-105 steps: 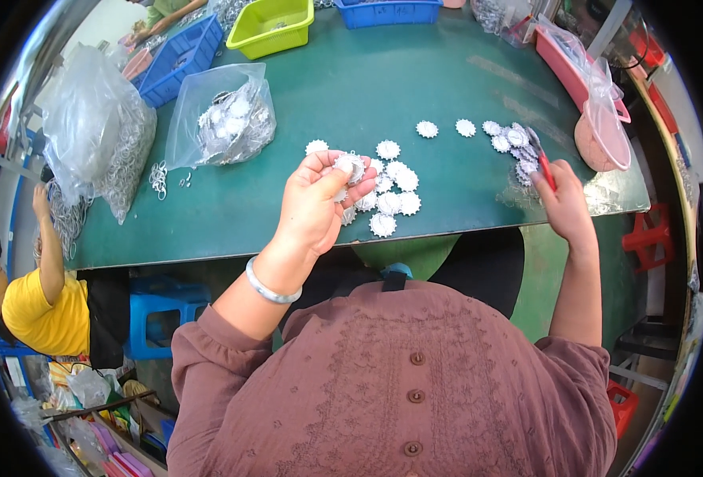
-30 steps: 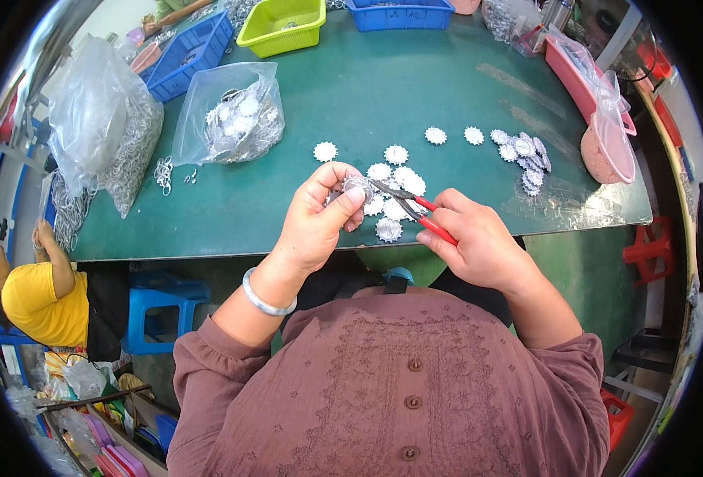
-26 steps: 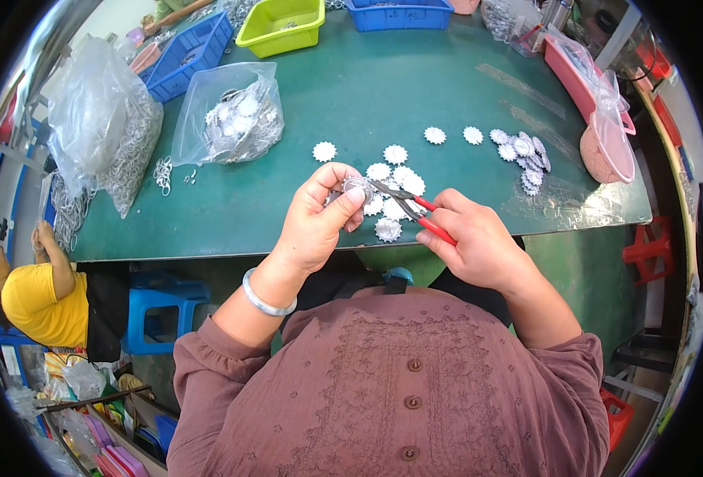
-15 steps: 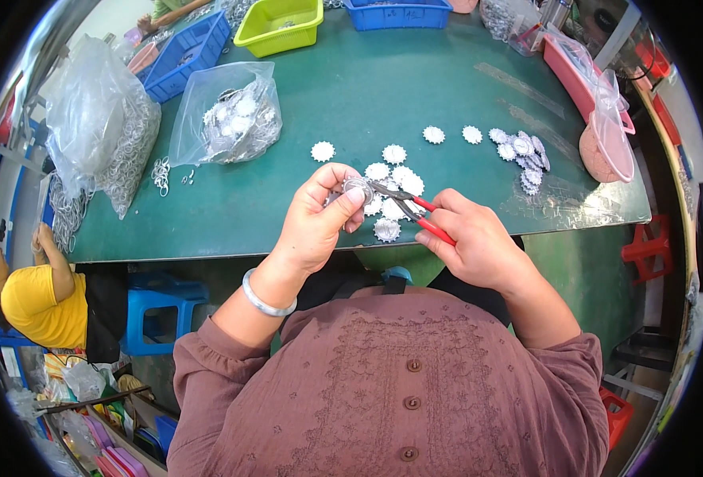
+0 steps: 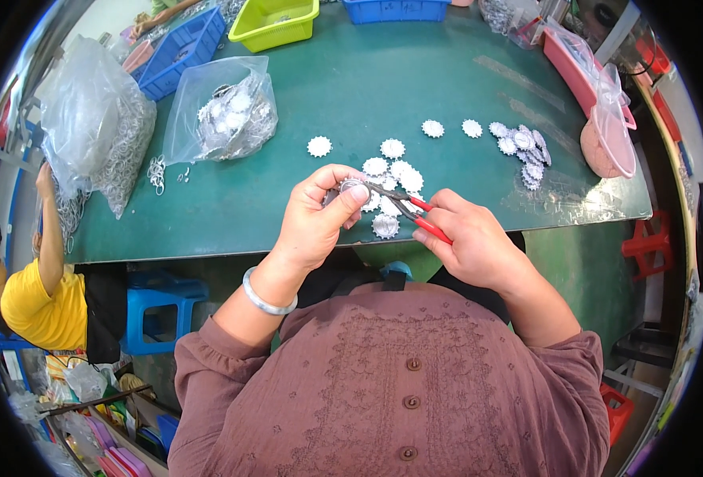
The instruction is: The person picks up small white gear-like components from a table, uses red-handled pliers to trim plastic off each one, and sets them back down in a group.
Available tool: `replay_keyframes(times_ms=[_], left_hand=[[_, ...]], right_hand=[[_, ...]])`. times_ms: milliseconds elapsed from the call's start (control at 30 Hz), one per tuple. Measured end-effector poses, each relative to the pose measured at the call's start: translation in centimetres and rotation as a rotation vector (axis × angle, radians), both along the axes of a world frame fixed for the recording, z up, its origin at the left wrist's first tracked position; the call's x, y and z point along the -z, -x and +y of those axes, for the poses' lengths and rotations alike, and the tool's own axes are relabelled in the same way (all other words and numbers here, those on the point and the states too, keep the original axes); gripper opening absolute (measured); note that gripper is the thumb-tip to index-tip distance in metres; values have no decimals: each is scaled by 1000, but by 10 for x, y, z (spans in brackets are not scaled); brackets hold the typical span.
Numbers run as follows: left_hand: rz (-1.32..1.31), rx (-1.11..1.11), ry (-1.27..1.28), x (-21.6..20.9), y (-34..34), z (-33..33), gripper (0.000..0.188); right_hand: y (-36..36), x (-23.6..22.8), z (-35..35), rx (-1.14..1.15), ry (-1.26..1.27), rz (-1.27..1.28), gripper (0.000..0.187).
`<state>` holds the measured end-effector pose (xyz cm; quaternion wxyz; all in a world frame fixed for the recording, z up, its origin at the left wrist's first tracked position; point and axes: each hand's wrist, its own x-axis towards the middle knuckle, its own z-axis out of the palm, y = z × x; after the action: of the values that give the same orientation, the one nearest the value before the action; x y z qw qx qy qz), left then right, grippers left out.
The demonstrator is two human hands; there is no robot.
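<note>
My left hand (image 5: 313, 215) pinches a round silvery metal piece (image 5: 354, 187) between thumb and fingers, just above the near part of the table. Closed around a pair of red-handled pliers (image 5: 436, 230) is my right hand (image 5: 478, 242). The dark jaws reach the piece's right edge; whether they grip it I cannot tell. Beneath the pliers lies a loose cluster of scalloped silver discs (image 5: 385, 226), partly covered by the hands and tool. More single discs (image 5: 319, 146) are spread farther out, and a heap of them (image 5: 524, 143) lies to the right.
On the green table (image 5: 351, 87) stand a clear bag of discs (image 5: 236, 119), a bulging bag of metal rings (image 5: 121, 119), a lime basket (image 5: 276, 24) and blue baskets (image 5: 183, 56). A pink tray (image 5: 574, 75) is at right. At left sits a person in yellow (image 5: 45, 306).
My hands keep nearly the same pose, with the pliers still at the metal piece. The person in yellow has raised an arm toward the ring bag. The view has shifted slightly.
</note>
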<state>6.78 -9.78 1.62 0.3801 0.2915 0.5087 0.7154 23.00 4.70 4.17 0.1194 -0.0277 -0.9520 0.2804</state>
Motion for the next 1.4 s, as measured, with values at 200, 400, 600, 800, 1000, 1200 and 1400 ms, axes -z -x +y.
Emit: replay_keyframes(times_ms=[200, 400, 600, 800, 1000, 1200, 1400], left_hand=[[47, -66, -30, 0, -5, 2, 12], [38, -98, -2, 0, -7, 2, 12], [-64, -97, -30, 0, -7, 3, 12], [-64, -85, -19, -3, -6, 2, 12], [-59, -100, -13, -5, -8, 2, 13], [-32, -84, -16, -4, -6, 2, 14], [-36, -92, -1, -5, -7, 3, 13]], right_hand=[[0, 3, -7, 76, -139, 18, 15], [2, 7, -8, 111, -284, 61, 17], [2, 1, 0, 3, 50, -52, 15], [3, 1, 1, -15, 150, -47, 14], [2, 2, 3, -25, 161, -52, 14], [2, -2, 2, -9, 118, -59, 15], [2, -6, 3, -3, 69, -59, 15]])
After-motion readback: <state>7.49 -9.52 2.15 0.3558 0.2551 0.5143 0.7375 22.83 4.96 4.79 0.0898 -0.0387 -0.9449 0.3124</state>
